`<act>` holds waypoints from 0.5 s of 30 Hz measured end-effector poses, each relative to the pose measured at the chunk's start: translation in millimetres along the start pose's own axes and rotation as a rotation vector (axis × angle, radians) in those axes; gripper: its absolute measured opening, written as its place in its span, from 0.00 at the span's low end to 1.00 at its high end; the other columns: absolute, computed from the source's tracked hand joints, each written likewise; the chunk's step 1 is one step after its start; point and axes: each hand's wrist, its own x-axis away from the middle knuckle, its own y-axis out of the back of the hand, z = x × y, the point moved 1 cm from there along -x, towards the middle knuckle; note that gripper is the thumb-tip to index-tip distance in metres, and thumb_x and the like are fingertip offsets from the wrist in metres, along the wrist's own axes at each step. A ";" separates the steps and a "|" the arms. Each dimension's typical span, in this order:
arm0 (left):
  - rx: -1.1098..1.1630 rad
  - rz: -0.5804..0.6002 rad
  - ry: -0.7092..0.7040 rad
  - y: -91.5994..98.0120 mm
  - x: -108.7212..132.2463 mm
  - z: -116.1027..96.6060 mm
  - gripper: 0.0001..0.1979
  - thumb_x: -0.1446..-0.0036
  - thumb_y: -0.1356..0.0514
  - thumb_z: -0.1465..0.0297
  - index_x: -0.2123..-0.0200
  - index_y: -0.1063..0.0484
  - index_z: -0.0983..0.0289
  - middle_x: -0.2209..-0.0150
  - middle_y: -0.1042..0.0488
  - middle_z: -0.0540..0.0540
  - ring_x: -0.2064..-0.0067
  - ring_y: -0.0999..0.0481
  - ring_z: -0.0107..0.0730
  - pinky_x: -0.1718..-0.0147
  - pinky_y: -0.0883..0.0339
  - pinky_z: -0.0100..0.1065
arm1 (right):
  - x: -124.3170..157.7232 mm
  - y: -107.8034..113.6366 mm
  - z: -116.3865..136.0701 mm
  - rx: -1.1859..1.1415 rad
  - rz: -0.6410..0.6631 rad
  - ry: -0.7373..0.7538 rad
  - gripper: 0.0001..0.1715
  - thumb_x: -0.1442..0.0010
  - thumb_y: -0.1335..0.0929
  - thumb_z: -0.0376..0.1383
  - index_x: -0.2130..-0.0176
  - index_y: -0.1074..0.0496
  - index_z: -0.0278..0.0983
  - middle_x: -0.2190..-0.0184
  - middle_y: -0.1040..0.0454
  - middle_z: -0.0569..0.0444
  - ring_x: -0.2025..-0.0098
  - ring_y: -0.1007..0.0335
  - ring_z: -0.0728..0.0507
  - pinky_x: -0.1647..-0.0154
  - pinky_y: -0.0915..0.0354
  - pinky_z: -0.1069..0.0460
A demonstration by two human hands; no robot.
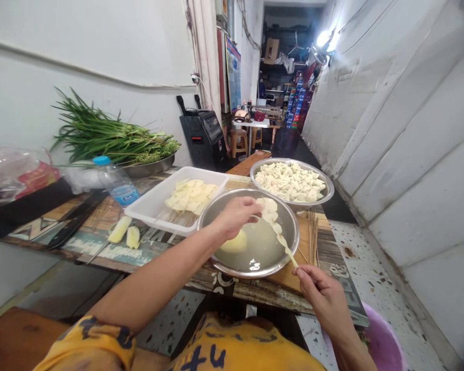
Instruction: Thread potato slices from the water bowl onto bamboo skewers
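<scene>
My left hand point(237, 215) pinches the top end of a spiral-cut potato strip point(275, 224) threaded on a thin wooden skewer. My right hand point(321, 292) grips the skewer's lower end at the table's front edge. The strip hangs over a round metal bowl point(216, 211) holding water and a peeled potato point(234, 242). A white tray point(147, 203) with more pale potato spirals sits to the left of the bowl. Bare skewers point(313, 229) lie on a wooden board right of the bowl.
A metal bowl of cauliflower pieces point(290, 181) stands behind. On the left lie a water bottle point(117, 183), a black knife point(75, 219), two potato pieces point(126, 233) and a pan of green chives point(116, 139). A purple tub point(386, 345) sits on the floor right.
</scene>
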 end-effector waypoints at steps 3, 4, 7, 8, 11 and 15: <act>-0.125 -0.025 -0.037 7.6 1.8 4.4 0.12 0.44 0.42 0.64 0.76 0.31 0.66 0.73 0.28 0.56 0.71 0.28 0.30 0.69 0.36 0.32 | -2.2 6.3 5.3 0.099 -0.011 0.063 0.21 0.43 0.33 0.50 0.64 0.29 0.34 0.82 0.44 0.61 0.80 0.51 0.53 0.80 0.54 0.56; -0.244 -0.048 -0.086 11.6 4.0 6.4 0.15 0.42 0.45 0.63 0.76 0.30 0.65 0.73 0.27 0.56 0.71 0.28 0.32 0.69 0.37 0.32 | -5.8 8.5 9.3 0.085 0.005 0.055 0.22 0.43 0.33 0.51 0.63 0.29 0.34 0.83 0.46 0.62 0.80 0.52 0.53 0.80 0.56 0.56; -0.762 -0.125 -0.292 22.2 15.9 14.5 0.16 0.42 0.46 0.63 0.79 0.28 0.63 0.76 0.28 0.57 0.72 0.29 0.35 0.68 0.39 0.33 | -26.7 7.9 30.9 0.037 0.086 0.034 0.23 0.42 0.34 0.51 0.61 0.31 0.33 0.84 0.48 0.63 0.82 0.55 0.54 0.82 0.60 0.56; -0.923 -0.109 -0.328 23.8 20.3 18.1 0.14 0.44 0.43 0.64 0.79 0.28 0.63 0.76 0.28 0.58 0.71 0.29 0.37 0.67 0.39 0.33 | -36.6 3.0 40.9 0.037 0.134 0.037 0.23 0.43 0.34 0.51 0.62 0.31 0.33 0.84 0.47 0.63 0.82 0.55 0.54 0.82 0.60 0.56; -1.272 0.104 -0.335 22.3 29.3 28.7 0.08 0.51 0.37 0.65 0.74 0.24 0.64 0.71 0.26 0.63 0.66 0.27 0.45 0.66 0.38 0.36 | -73.1 -30.0 71.8 0.037 0.312 0.044 0.23 0.45 0.33 0.51 0.66 0.31 0.33 0.86 0.47 0.65 0.84 0.57 0.55 0.83 0.62 0.57; -1.449 0.279 -0.348 15.9 29.8 35.2 0.12 0.47 0.40 0.65 0.65 0.22 0.69 0.63 0.25 0.70 0.57 0.28 0.55 0.60 0.37 0.43 | -127.2 -105.4 99.6 -0.008 0.456 -0.022 0.17 0.46 0.33 0.46 0.69 0.33 0.34 0.88 0.48 0.67 0.87 0.60 0.57 0.85 0.62 0.59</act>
